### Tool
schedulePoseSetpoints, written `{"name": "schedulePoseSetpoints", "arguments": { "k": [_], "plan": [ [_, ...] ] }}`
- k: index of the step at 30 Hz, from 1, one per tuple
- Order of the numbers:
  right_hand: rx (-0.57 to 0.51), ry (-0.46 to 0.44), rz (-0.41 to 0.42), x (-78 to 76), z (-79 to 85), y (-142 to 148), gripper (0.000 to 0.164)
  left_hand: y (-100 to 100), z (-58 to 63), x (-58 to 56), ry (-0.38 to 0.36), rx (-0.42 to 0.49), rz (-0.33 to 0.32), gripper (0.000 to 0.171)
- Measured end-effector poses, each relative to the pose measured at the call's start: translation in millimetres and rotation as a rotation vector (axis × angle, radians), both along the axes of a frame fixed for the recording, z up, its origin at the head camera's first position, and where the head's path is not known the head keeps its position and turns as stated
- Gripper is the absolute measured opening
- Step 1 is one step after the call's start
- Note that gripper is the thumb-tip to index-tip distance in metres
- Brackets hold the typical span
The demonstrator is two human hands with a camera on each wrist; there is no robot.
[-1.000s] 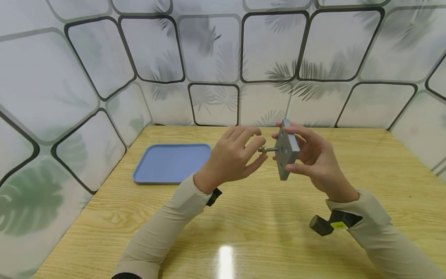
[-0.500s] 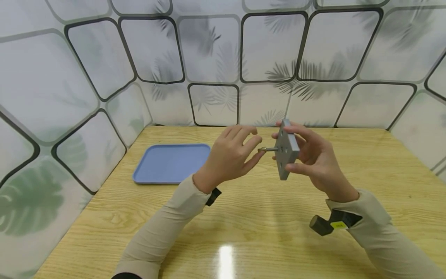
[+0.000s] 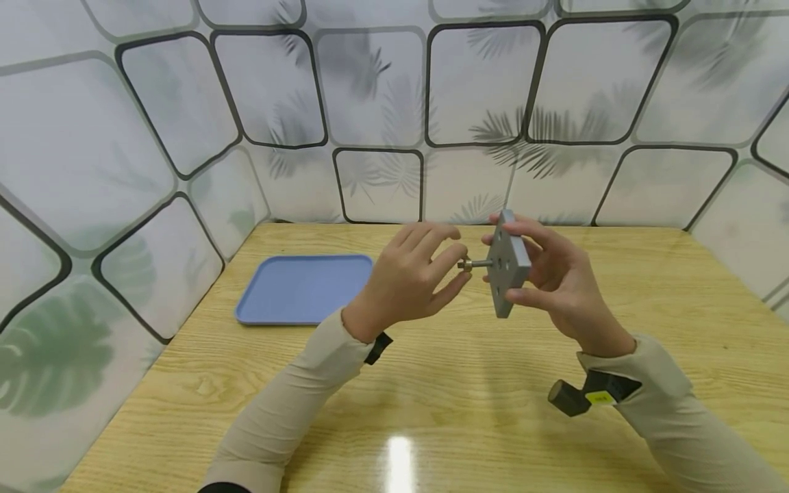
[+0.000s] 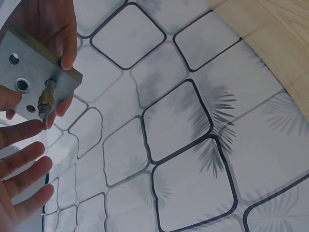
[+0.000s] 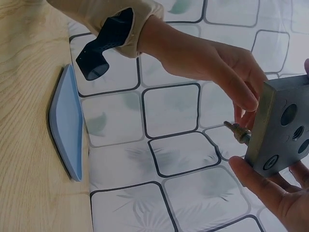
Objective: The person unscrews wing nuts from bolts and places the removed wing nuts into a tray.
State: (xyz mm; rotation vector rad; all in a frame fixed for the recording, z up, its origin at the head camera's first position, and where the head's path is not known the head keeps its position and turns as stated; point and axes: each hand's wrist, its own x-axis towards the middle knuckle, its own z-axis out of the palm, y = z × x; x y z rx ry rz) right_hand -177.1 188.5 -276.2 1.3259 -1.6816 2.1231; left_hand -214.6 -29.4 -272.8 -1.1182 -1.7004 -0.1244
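Note:
A thick grey metal plate (image 3: 507,270) with several round holes stands on edge in the air, gripped at its edges by my right hand (image 3: 561,274). From its left face juts a thin metal rod (image 3: 482,263) with a brass-coloured fitting (image 3: 466,265) near the free end. Thumb and index fingertip of my left hand (image 3: 416,274) are at either side of this fitting. The left wrist view shows the other left fingers (image 4: 29,159) spread apart, and a narrow tip beyond the fitting (image 4: 46,101). Holes in the plate (image 5: 282,128) also show in the right wrist view.
A shallow blue tray (image 3: 302,291) lies on the wooden table (image 3: 431,397), left of my left hand. Behind the table hangs a patterned cloth (image 3: 382,89) with black outlines and leaf prints. Each wrist carries a black device, the right one's camera (image 3: 570,399) standing out below the sleeve.
My left thumb and index finger drew back off the fitting toward the rod's tip, then came forward to it again. The right hand and plate have stayed nearly still.

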Motion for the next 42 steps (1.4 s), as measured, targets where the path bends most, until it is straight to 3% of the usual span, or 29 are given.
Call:
{"name": "schedulePoseSetpoints", "arguments": {
  "k": [7, 20, 25, 34, 42],
  "plan": [
    [0.006, 0.000, -0.005, 0.0, -0.4, 0.0, 0.063, -1.3, -1.7, -1.6, -0.100, -0.083, 0.057, 0.028],
    [0.007, 0.005, -0.009, 0.1, 0.1, -1.0, 0.063, 1.3, -1.3, -2.9, 0.005, 0.053, 0.033, 0.009],
    [0.000, 0.006, -0.005, -0.1, 0.4, -0.3, 0.063, 1.1, -0.7, -1.6, 0.002, 0.022, -0.001, 0.014],
    [-0.002, 0.005, -0.001, 0.1, 0.8, 0.7, 0.063, -0.7, -0.9, -1.9, -0.117, -0.109, 0.050, 0.026],
    [-0.003, 0.004, 0.005, 0.0, 1.0, 0.4, 0.062, 1.0, -1.3, -2.5, -0.050, -0.011, 0.070, 0.017]
  ]
}}
